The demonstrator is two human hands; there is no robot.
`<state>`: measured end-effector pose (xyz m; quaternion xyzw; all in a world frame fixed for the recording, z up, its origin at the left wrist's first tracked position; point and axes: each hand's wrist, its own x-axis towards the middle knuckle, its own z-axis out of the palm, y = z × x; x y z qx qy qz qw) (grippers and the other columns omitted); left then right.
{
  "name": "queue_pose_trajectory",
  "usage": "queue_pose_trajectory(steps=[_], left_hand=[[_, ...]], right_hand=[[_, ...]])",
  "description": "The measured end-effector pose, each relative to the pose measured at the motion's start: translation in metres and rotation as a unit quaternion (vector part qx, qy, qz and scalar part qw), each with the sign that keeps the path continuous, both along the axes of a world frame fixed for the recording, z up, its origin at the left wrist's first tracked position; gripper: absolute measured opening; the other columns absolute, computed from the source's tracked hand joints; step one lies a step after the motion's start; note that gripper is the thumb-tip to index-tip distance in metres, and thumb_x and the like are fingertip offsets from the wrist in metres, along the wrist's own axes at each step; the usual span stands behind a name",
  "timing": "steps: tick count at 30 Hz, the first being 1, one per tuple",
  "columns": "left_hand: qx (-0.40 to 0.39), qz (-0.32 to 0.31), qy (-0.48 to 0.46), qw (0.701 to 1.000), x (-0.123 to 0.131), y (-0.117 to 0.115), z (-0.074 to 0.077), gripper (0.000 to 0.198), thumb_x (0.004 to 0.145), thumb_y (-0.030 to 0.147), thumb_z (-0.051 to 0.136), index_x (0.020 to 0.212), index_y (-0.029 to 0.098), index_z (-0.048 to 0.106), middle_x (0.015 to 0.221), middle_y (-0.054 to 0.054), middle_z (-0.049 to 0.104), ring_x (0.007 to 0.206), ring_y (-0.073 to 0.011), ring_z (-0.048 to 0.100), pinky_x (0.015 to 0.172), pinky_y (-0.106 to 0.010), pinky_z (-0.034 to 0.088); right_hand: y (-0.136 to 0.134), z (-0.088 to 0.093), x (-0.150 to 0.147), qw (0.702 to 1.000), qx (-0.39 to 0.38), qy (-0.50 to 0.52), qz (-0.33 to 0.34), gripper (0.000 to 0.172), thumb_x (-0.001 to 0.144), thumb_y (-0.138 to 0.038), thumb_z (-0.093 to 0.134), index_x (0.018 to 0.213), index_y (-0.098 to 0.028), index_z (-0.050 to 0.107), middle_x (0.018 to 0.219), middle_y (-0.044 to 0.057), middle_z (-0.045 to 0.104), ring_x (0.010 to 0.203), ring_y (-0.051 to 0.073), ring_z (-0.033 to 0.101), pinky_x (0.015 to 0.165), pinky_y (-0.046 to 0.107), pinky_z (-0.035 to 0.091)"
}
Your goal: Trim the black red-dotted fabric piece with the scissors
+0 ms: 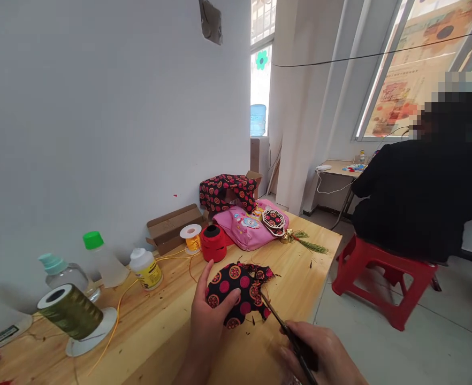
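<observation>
My left hand is closed around a small rounded piece covered in black fabric with red circles, thumb pressed on its front, held just above the wooden table. My right hand grips dark scissors at the lower right. Their thin blades point up and left and reach the fabric's ragged right edge. Small fabric scraps lie on the wood below the piece.
Thread spools stand on the table: olive, red, gold. Plastic bottles line the wall, with a cardboard box, a pink bag and more patterned cloth behind. A person in black sits on a red stool at right.
</observation>
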<state>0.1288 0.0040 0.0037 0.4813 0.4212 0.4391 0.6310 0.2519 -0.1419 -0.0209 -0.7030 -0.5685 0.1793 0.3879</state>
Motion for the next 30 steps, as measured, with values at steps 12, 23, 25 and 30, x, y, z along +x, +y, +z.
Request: queue_pose_trajectory(steps=[12,23,25,30], left_hand=[[0.002,-0.016,0.006,1.000,0.001,-0.005,0.005,0.077,0.059,0.019,0.074,0.127,0.028,0.040,0.086,0.000,0.071,0.078,-0.0184,0.067,0.067,-0.026,0.053],[0.007,-0.008,-0.012,1.000,0.001,-0.006,0.006,0.077,0.057,0.018,0.074,0.126,0.027,0.042,0.087,-0.001,0.071,0.079,-0.0198,0.066,0.069,-0.029,0.052],[0.011,-0.004,-0.010,1.000,0.001,-0.006,0.006,0.077,0.056,0.019,0.075,0.126,0.027,0.043,0.088,-0.001,0.071,0.081,-0.0199,0.066,0.071,-0.028,0.051],[0.010,-0.003,-0.005,1.000,0.001,-0.005,0.006,0.076,0.058,0.021,0.074,0.126,0.028,0.042,0.091,-0.001,0.070,0.083,-0.0202,0.066,0.073,-0.030,0.051]], right_hand=[[0.010,0.012,0.005,0.988,-0.028,-0.155,-0.009,0.025,0.084,-0.028,0.038,0.061,-0.021,0.045,0.055,0.001,0.053,0.046,0.014,0.049,0.044,0.022,0.035],[0.009,0.008,0.006,0.990,-0.019,-0.138,-0.013,0.022,0.085,-0.025,0.038,0.067,-0.021,0.051,0.060,0.003,0.060,0.052,0.016,0.056,0.049,0.022,0.038],[0.011,0.009,0.005,0.991,-0.018,-0.134,-0.014,0.022,0.084,-0.025,0.038,0.067,-0.021,0.051,0.060,0.003,0.060,0.051,0.016,0.055,0.048,0.022,0.037],[0.015,0.009,0.005,0.992,-0.011,-0.127,-0.005,0.025,0.084,-0.026,0.035,0.065,-0.020,0.050,0.057,0.004,0.059,0.048,0.016,0.054,0.046,0.023,0.037]])
